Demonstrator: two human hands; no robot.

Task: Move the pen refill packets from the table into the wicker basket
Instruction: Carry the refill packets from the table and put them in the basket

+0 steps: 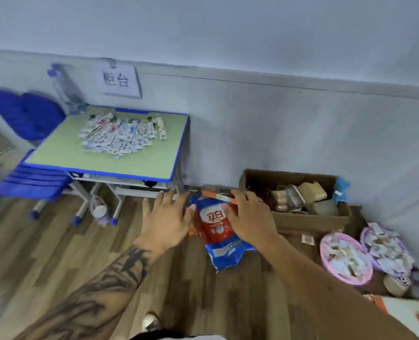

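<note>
1. Nearest the camera, two bare forearms reach forward over a wood-plank floor (56, 241); the left forearm carries dark tattoo work.
2. The left hand (165, 217) is spread wide with straight fingers, palm down, holding nothing, just left of a glossy plastic pouch.
3. The right hand (248, 217) is also opened wide, fingers splayed and empty; whether its fingertips touch the pouch cannot be told.
4. The pouch (222, 244), soft, crinkled, red and blue, lies on the floor between and below the two hands.
5. To the right, two round pink plastic tubs (345, 258) sit side by side on the floor, heaped with pale packets too blurred to read.
6. Beyond them a brown cardboard box (299, 217) stands open against the wall, filled with blocky tan and grey items.
7. Farther left, the counter (63, 155) is a small desk with a flat pale green top, blue edging and grey metal legs.
8. The pen refill packets (120, 136) lie in a loose, flat heap on the counter's far half, thin white strips with coloured print.
9. A blue plastic chair (31, 180) with a slatted seat stands at the counter's left.
10. On the grey wall behind, a white paper sign (120, 81) hangs above the counter.
</note>
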